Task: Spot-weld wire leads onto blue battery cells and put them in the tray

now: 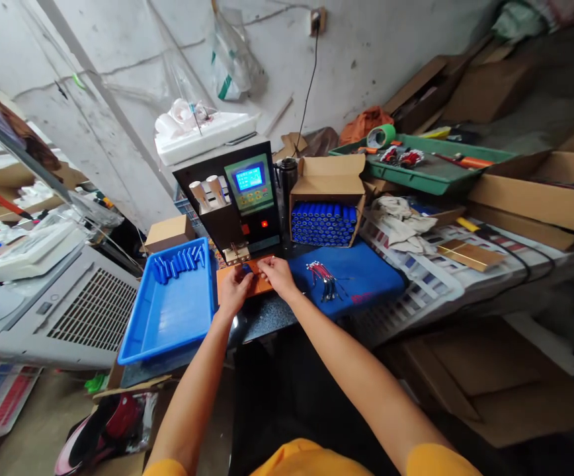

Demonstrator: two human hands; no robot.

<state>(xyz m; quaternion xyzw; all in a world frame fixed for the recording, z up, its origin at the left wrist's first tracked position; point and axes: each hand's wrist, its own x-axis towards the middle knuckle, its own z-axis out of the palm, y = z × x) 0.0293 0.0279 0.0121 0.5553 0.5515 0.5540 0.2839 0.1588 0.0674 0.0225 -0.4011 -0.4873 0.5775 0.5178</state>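
Observation:
My left hand (pixel 235 288) is closed on a small blue battery cell (pixel 246 269), mostly covered by the fingers, over an orange block (pixel 262 285). Beside it, my right hand (pixel 278 275) is pinched together at the same block; what its fingertips hold is too small to make out. Just above both hands are the metal electrode tips (pixel 237 253) of a black spot welder (pixel 207 231) with a lit blue screen (pixel 250 177). On a blue mat (pixel 366 272) to the right lies a bunch of red and black wires (pixel 327 281).
Left of the welder, a blue tray (pixel 168 314) holds several blue cells (pixel 180 262). An open cardboard box (pixel 329 175) packed with blue cells stands at the mat's back edge. A green tray (pixel 450 173) with tape and tools is at the back right. White foam (pixel 202 135) tops the welder.

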